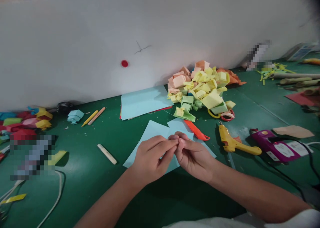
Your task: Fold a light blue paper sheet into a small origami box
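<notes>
My left hand and my right hand meet fingertip to fingertip in the middle of the view. Both are pinched closed, and whatever lies between the fingers is hidden or too small to name. Beneath them, light blue paper sheets lie on the green table. An orange-red cutter-like tool rests on the paper just beyond my right hand. To the left of my left hand lies a short whitish stick.
Folded yellow, pink and green paper pieces are heaped by the white wall. A yellow glue gun and purple power strip with black cables lie right. A blue paper stack sits behind; a white cable curves at left.
</notes>
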{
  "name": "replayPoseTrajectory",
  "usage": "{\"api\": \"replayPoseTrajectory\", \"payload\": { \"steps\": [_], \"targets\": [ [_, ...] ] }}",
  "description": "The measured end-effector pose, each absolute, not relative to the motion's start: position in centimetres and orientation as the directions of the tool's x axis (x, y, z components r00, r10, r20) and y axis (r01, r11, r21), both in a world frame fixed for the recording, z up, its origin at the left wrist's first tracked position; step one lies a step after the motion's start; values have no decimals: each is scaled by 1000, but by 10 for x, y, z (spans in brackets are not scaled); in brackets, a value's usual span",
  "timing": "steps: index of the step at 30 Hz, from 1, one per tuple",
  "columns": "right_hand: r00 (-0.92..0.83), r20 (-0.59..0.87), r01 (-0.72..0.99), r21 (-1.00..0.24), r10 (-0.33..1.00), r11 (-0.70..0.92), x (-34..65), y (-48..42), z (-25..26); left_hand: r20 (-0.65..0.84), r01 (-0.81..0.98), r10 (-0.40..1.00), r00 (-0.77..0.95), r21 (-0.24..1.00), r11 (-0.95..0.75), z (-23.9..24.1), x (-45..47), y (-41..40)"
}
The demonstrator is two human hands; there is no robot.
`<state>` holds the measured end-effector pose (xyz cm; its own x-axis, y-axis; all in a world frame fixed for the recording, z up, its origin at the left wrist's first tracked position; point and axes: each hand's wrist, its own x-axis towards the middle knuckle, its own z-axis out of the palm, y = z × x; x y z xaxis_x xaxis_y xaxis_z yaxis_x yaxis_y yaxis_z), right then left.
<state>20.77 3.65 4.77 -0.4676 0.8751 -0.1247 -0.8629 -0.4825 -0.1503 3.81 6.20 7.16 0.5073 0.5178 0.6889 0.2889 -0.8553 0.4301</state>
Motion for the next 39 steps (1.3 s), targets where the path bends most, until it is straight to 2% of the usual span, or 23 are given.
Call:
{"api": "replayPoseTrajectory", "payload": {
  "steps": [5, 9, 19, 26, 34, 39],
  "targets": [
    [-461, -89, -868, -160, 883, -469, 210, 38, 48, 699, 220, 506, 506, 463, -859, 75, 39, 62],
    [-454, -89, -867, -183, 887, -463, 209, 38, 43, 696, 262, 505, 511, 433, -863, 77, 41, 61],
    [-416, -207, -841, -283, 885, -461, 209, 39, 43, 679, 443, 408, 610, 134, -887, 86, 36, 59],
    [-410, -213, -835, -304, 887, -459, 208, 39, 43, 696, 489, 376, 612, 40, -871, 85, 37, 60],
    [-411, -195, -825, -336, 890, -454, 210, 39, 48, 723, 488, 375, 580, 60, -871, 80, 37, 60],
    [-403, -227, -784, -415, 887, -462, 206, 36, 48, 705, 609, 532, 470, 177, -773, 80, 32, 71]
  ]
}}
